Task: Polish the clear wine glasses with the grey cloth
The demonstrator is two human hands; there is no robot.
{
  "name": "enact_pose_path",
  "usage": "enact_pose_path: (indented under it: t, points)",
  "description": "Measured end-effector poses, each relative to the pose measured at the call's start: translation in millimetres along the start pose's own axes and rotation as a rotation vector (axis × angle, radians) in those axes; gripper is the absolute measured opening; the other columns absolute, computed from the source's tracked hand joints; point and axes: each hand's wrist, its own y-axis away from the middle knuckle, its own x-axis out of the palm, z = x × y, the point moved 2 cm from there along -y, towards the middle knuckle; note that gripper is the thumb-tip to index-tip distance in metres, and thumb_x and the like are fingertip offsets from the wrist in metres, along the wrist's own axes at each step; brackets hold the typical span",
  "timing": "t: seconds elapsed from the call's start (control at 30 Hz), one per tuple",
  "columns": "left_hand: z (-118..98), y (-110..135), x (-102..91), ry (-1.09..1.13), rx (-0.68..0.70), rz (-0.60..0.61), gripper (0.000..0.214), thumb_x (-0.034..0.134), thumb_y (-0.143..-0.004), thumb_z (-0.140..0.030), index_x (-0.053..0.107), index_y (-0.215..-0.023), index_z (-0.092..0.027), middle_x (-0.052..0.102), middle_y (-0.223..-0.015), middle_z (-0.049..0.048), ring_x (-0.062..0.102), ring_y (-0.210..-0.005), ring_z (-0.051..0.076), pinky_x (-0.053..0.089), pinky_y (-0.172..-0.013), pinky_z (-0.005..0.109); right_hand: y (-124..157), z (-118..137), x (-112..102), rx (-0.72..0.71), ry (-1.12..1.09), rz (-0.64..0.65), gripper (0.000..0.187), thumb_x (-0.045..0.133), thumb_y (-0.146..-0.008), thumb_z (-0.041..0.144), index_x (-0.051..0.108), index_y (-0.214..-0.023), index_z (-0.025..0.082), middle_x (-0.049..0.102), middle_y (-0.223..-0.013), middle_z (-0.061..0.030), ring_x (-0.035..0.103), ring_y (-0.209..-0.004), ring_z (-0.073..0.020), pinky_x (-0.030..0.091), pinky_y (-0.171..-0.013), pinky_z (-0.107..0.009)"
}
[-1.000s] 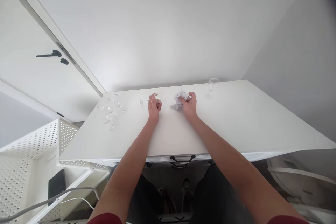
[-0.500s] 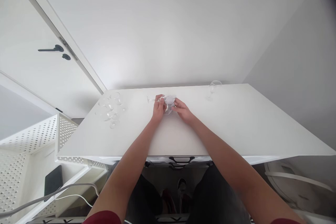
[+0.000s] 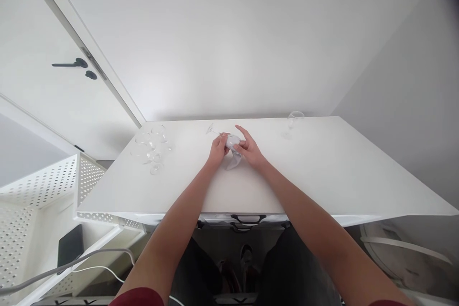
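Over the middle of the white top, my left hand is closed around a clear stemmed wine glass, which lies tilted on its side with its foot to the upper left. A pale thin cloth fills the bowl and hangs out of it toward me. My right hand is at the bowl's rim, thumb and some fingers closed on the cloth there, index finger stretched away. On the left stand several more clear wine glasses, grouped together. One wine glass stands alone at the back right.
The white cabinet top backs onto a wall, with dark drawer handles below its front edge. A perforated white shelf unit holding a dark flat device adjoins at left. Beyond it is a door with a black handle.
The held glass has tilted, its foot swinging up and right. My right index finger has lifted and extended, and more of the cloth hangs below the bowl.
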Motion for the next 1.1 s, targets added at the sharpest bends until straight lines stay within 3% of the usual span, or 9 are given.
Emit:
enact_pose_path:
  t: [0.1,0.2,0.37,0.53,0.67,0.77,0.83,0.97,1.1]
  points:
    - [3.5,-2.6,-1.5,0.012,-0.054,-0.022,0.054,0.052,-0.098,-0.068,0.065,-0.09,-0.016,0.045,-0.062,-0.0016,0.037,-0.051,0.009,0.026,-0.049,0.026,-1.6,-2.4,-0.6,-0.062,0.192,-0.107,0.08,0.087,-0.077,0.046,0.052,-0.147,0.029,0.075,-0.096,-0.0026,0.067,-0.085,-0.023,0.055,-0.083,-0.038]
    - [6.9,-5.2,-3.2,0.018,-0.043,-0.025,0.051,0.053,-0.099,-0.066,0.067,-0.097,-0.017,0.048,-0.065,-0.0015,0.033,-0.05,0.008,0.023,-0.048,0.026,-2.5,-3.4,-1.4,-0.074,0.204,-0.184,0.071,0.087,-0.076,0.043,0.056,-0.138,0.03,0.074,-0.1,-0.003,0.066,-0.084,-0.0213,0.055,-0.082,-0.037]
    - [5.8,-4.7,-6.1,-0.049,0.062,-0.002,0.053,0.05,-0.101,-0.066,0.066,-0.11,-0.016,0.056,-0.067,0.0007,0.037,-0.053,0.01,0.026,-0.05,0.027,-1.5,2.3,-5.9,0.069,-0.174,-0.031,0.097,0.086,-0.076,0.034,0.035,-0.157,0.03,0.074,-0.099,-0.0035,0.07,-0.089,-0.0239,0.056,-0.081,-0.038]
    - [6.1,-2.3,-6.4,-0.061,0.092,0.037,0.056,0.046,-0.102,-0.067,0.064,-0.12,-0.018,0.059,-0.07,0.0011,0.039,-0.054,0.01,0.029,-0.05,0.026,-1.1,5.7,-11.3,0.141,-0.293,0.023,0.083,0.083,-0.079,0.038,0.043,-0.152,0.03,0.073,-0.108,-0.0059,0.072,-0.092,-0.0244,0.059,-0.086,-0.043]
    - [12.9,-4.1,-3.9,-0.028,0.024,0.092,0.055,0.058,-0.097,-0.065,0.052,-0.135,-0.025,0.054,-0.067,-0.0048,0.044,-0.054,0.01,0.036,-0.051,0.023,-3.7,-1.5,-11.8,0.022,-0.068,-0.134,0.072,0.085,-0.078,0.041,0.053,-0.142,0.03,0.072,-0.113,-0.0052,0.07,-0.092,-0.022,0.059,-0.09,-0.042]
    - [19.0,-7.5,-4.4,0.058,-0.051,0.058,0.054,0.059,-0.096,-0.067,0.056,-0.127,-0.023,0.054,-0.066,-0.0045,0.046,-0.054,0.011,0.042,-0.052,0.024,-4.3,-5.2,-9.2,-0.087,0.168,-0.222,0.07,0.083,-0.081,0.039,0.054,-0.143,0.028,0.075,-0.111,-0.0065,0.068,-0.1,-0.0251,0.055,-0.095,-0.043]
    - [21.7,-9.7,-6.2,0.111,-0.075,0.026,0.052,0.059,-0.095,-0.068,0.059,-0.117,-0.021,0.053,-0.067,-0.0038,0.041,-0.05,0.009,0.039,-0.049,0.024,-4.3,-6.2,-6.7,-0.086,0.208,-0.18,0.075,0.081,-0.081,0.036,0.049,-0.149,0.029,0.076,-0.109,-0.0058,0.067,-0.099,-0.0249,0.055,-0.094,-0.042]
    - [20.8,-11.0,-9.3,0.095,-0.076,0.023,0.052,0.076,-0.086,-0.062,0.06,-0.116,-0.023,0.042,-0.061,-0.0081,0.032,-0.048,0.007,0.032,-0.046,0.022,-4.0,-3.5,-9.2,0.088,-0.065,-0.027,0.095,0.081,-0.073,0.024,0.038,-0.157,0.034,0.074,-0.111,-0.0035,0.068,-0.084,-0.02,0.057,-0.082,-0.037]
    - [12.1,-8.5,-7.4,0.108,-0.004,0.118,0.053,0.077,-0.087,-0.058,0.063,-0.127,-0.026,0.059,-0.083,-0.0009,0.037,-0.054,0.007,0.039,-0.049,0.023,-4.0,1.3,-18.0,0.204,-0.295,-0.016,0.097,0.077,-0.069,0.02,0.039,-0.157,0.033,0.073,-0.115,-0.0051,0.069,-0.082,-0.0207,0.059,-0.077,-0.038]
